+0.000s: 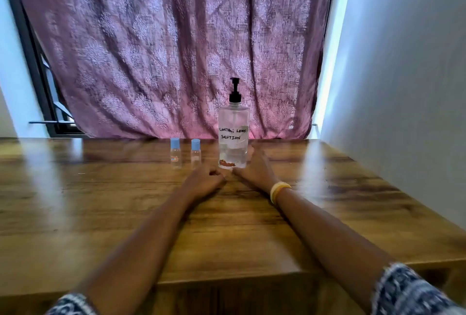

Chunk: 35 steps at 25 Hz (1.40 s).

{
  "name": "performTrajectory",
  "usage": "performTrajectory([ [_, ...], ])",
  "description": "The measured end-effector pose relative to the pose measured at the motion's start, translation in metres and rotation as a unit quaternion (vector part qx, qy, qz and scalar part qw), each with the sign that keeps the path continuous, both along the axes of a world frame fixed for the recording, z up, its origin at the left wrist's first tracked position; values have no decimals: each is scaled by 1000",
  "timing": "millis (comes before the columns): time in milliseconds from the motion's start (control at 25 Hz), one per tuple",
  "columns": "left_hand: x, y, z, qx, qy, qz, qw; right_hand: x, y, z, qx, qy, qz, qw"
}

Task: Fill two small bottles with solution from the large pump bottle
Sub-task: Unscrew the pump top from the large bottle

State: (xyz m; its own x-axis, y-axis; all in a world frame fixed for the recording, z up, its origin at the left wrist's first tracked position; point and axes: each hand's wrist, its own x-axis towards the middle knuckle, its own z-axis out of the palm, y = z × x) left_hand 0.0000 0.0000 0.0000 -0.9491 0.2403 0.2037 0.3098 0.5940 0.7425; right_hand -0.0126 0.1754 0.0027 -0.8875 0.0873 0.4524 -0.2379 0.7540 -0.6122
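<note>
A tall clear pump bottle (233,135) with a black pump and a hand-written "contact lens solution" label stands upright near the far edge of the wooden table (100,201). Left of it stand two small clear bottles with blue caps, one (175,153) with a small label and one (195,152) closer to the pump bottle. My right hand (254,171) lies against the lower right side of the pump bottle, fingers spread, not wrapped around it. My left hand (204,179) rests on the table just in front of the nearer small bottle, fingers curled, holding nothing.
A patterned purple curtain (176,49) hangs right behind the table's far edge. A white wall (403,87) runs along the right side. A dark window frame (37,75) shows at the left. A yellow band (278,189) is on my right wrist.
</note>
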Motion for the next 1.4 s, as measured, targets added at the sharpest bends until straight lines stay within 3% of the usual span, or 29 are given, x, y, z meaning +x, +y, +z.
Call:
performTrajectory([
  [200, -11, -5, -1, 37, -34, -22, 998, -49, 2, 6, -146, -32, 78, 986],
  [280, -5, -2, 2, 39, -36, -25, 998, -52, 8, 2, -148, -45, 108, 982],
  [480, 7, -2, 19, 150, 14, 6, 989, -10, 19, 22, -106, -105, 220, 964],
  [720, 21, -10, 36, 293, -9, -140, 946, 58, 9, 25, -108, -166, 299, 933],
  [840, 29, -11, 35, 320, -32, -155, 934, 73, 3, 26, -89, -187, 313, 927],
  [920, 33, -11, 33, 324, -39, -154, 932, 80, 6, 35, -132, -212, 342, 906],
  [1000, 33, -11, 32, 329, -36, -157, 930, 79, 12, 50, -273, -177, 352, 877],
  [1080, 32, -10, 33, 333, -22, -165, 928, 79, 14, 75, -359, -56, 286, 887],
  [1200, 30, -7, 38, 338, -15, -176, 924, 85, -3, 119, -261, 90, 195, 941],
  [1320, 30, -7, 40, 350, -20, -186, 918, 85, -26, 142, -133, 104, 154, 974],
  [1400, 31, -8, 40, 353, -23, -183, 917, 80, -31, 143, -123, 114, 121, 978],
])
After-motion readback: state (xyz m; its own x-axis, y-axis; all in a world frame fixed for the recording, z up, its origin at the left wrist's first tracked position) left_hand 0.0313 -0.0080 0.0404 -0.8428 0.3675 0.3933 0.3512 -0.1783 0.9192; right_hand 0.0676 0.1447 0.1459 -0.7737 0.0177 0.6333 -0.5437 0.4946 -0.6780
